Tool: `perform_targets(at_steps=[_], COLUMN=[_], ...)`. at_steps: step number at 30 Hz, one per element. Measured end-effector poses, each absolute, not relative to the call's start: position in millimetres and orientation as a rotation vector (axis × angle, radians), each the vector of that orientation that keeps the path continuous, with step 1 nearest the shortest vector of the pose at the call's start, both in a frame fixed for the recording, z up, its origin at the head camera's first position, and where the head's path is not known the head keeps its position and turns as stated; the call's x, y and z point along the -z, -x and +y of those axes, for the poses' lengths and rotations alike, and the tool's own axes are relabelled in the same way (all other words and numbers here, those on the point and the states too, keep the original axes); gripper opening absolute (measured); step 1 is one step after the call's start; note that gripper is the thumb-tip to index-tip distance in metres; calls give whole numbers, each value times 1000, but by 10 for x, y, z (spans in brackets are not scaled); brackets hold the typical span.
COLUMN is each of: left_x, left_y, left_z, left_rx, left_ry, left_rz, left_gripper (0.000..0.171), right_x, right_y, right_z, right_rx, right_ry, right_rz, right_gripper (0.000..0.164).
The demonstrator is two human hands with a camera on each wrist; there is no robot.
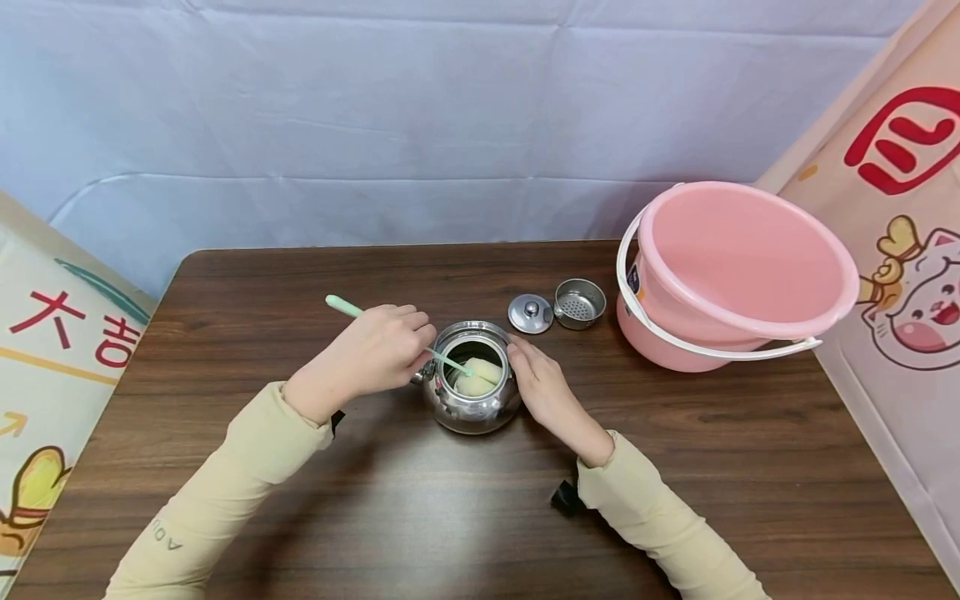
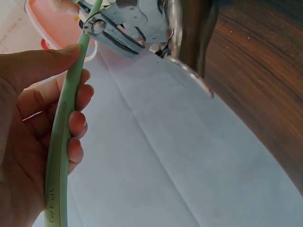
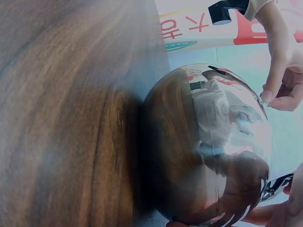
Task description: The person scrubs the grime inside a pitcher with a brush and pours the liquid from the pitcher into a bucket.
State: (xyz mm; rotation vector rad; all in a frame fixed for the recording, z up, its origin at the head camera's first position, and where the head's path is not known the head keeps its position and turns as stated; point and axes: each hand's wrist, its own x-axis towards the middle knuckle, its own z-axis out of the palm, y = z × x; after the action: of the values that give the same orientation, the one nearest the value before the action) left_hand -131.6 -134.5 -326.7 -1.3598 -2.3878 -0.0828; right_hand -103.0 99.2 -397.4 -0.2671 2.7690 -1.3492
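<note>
My left hand (image 1: 386, 346) grips the pale green handle of a cup brush (image 2: 59, 142), "Cup Brush" lettered near its lower end. The brush slants down to the right, and its pale yellow sponge head (image 1: 474, 385) sits inside the open mouth of a shiny metal teapot (image 1: 471, 419). Upright on the table, the teapot has its spout side toward my left hand. My right hand (image 1: 551, 390) holds the pot's right side, fingers at the rim and wall. In the right wrist view the rounded pot body (image 3: 208, 142) hides most of that hand.
Behind the pot, a metal lid (image 1: 530, 315) with a knob lies beside a small perforated strainer (image 1: 579, 305). A pink bucket (image 1: 701, 333) with a white handle stands at the back right of the brown wooden table (image 1: 420, 517). A pale cloth (image 1: 420, 125) hangs beyond the far edge.
</note>
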Motion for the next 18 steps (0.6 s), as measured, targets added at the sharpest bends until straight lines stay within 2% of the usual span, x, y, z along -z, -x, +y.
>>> perform_targets(at_steps=[18], left_x=[3315], left_y=[1358], left_z=[-1276], left_rx=[24], left_ry=[1252], left_rz=[-2312], left_gripper=[16], right_x=[3997], right_y=[1039], right_z=[1002], right_rx=[1361], right_ry=[294], right_rz=[2772], right_gripper=[43])
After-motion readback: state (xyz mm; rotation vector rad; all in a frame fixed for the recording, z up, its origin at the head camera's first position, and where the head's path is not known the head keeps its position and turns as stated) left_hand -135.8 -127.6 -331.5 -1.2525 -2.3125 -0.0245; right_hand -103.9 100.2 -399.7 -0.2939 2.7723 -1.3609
